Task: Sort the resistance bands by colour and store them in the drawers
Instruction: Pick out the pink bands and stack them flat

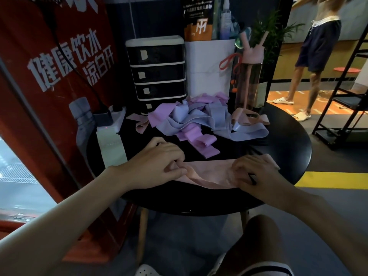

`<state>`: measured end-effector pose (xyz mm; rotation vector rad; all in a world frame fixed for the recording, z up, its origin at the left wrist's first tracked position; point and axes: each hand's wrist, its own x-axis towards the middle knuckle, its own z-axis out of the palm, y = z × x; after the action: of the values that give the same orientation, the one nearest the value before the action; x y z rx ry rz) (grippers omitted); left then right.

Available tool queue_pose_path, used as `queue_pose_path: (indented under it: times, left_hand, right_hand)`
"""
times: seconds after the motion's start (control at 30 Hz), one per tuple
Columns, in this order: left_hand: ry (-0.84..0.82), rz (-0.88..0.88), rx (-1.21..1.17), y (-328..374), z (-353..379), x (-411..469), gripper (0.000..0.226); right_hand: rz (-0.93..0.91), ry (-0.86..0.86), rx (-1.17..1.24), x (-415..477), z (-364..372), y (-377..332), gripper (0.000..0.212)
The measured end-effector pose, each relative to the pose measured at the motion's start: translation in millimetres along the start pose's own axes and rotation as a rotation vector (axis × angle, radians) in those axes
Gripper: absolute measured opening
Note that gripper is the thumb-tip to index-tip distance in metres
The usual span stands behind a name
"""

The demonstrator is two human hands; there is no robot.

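Both forearms reach in from the bottom edge, hands low over the near edge of the round black table [288, 156]. Left hand [159, 164] is knuckles up with fingers curled, thumb and fingertips pinching the left end of a pink band [209, 174]. Right hand [256, 176] is palm down with fingers bent, gripping the band's right end; a dark mark shows on the back of that hand. The pink band lies flat on the table stretched between the two hands, its front edge sagging and creased, and a corner pokes out beyond the right hand. Just behind it sits a loose pile of bands [195, 116] in purple, pale blue and pink, tangled, mid-table, not touching the held one. The black drawer unit [157, 72] with white trim stands at the back left, four drawers all closed, each with a pale tag, writing unreadable. Red banner [59, 66] on the left reads "健康饮水 凉白开" in white. Pouch [199, 26] in a white bin [209, 66] shows a "TM" logo; the small print is too blurred to read. A pink-lidded bottle [251, 76] stands right of the bin. White power strip [111, 120] lies at the table's left edge.
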<state>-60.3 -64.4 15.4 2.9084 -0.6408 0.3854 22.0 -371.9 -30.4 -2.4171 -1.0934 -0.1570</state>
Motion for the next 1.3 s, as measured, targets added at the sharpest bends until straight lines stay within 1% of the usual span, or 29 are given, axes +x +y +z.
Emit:
queue_pose_path:
  times: [0.1, 0.23, 0.27, 0.3, 0.4, 0.47, 0.53, 0.6, 0.7, 0.73, 0.8, 0.87, 0.9, 0.97, 1.0, 1.03, 1.1, 1.17, 1.3]
  left_hand:
    - [-0.029, -0.025, 0.034, 3, -5, -9, 0.025]
    - [-0.036, 0.035, 0.162, -2, -8, -19, 0.040]
    - [-0.044, 0.047, 0.181, -4, -9, -21, 0.040]
    - [-0.040, 0.060, 0.199, -6, -9, -23, 0.036]
    - [0.010, 0.107, 0.284, -13, -5, -31, 0.012]
    - [0.019, 0.103, 0.329, -14, -4, -33, 0.011]
    - [0.039, 0.112, 0.372, -15, -4, -34, 0.015]
    - [0.085, 0.138, 0.435, -15, -7, -34, 0.020]
    - [0.215, 0.149, 0.460, -15, -14, -29, 0.032]
    - [0.253, 0.144, 0.468, -14, -17, -26, 0.032]
    - [0.294, 0.125, 0.489, -13, -21, -19, 0.021]
    - [0.343, 0.110, 0.495, -9, -20, -11, 0.012]
    - [0.354, 0.110, 0.485, -7, -18, -8, 0.011]
    - [0.326, 0.144, 0.454, -4, -5, -5, 0.007]
    - [0.306, 0.167, 0.432, -2, 2, -5, 0.009]
    - [0.286, 0.183, 0.402, -1, 8, -6, 0.017]
    - [0.256, 0.188, 0.311, 3, 16, -8, 0.027]
    - [0.275, 0.177, 0.166, 6, 17, -11, 0.025]
    - [0.327, 0.072, -0.067, 3, 16, -17, 0.015]
  right_hand:
    - [0.026, -0.010, 0.003, 0, -1, 0, 0.037]
    - [0.028, -0.036, -0.013, 4, -3, -2, 0.045]
    - [0.042, -0.046, -0.014, 5, -4, -4, 0.047]
    - [0.059, -0.049, -0.006, 6, -4, -6, 0.048]
    - [0.106, -0.040, 0.021, 7, -6, -8, 0.051]
    - [0.126, -0.008, 0.063, 7, -7, -9, 0.045]
    - [0.140, 0.051, 0.127, 9, -7, -8, 0.037]
    - [0.161, 0.146, 0.217, 12, -11, -7, 0.035]
    - [0.192, 0.268, 0.344, 15, -22, -9, 0.029]
    - [0.206, 0.311, 0.389, 17, -25, -9, 0.029]
    - [0.238, 0.409, 0.475, 20, -32, -7, 0.031]
    - [0.258, 0.501, 0.435, 23, -37, 0, 0.032]
    - [0.280, 0.528, 0.384, 24, -39, 6, 0.032]
    - [0.335, 0.541, 0.274, 23, -40, 20, 0.028]
    - [0.358, 0.530, 0.231, 21, -40, 26, 0.024]
    - [0.374, 0.517, 0.212, 19, -38, 31, 0.021]
    - [0.389, 0.493, 0.219, 14, -34, 38, 0.024]
    - [0.383, 0.475, 0.235, 9, -30, 38, 0.029]
    - [0.373, 0.451, 0.252, 7, -28, 34, 0.032]
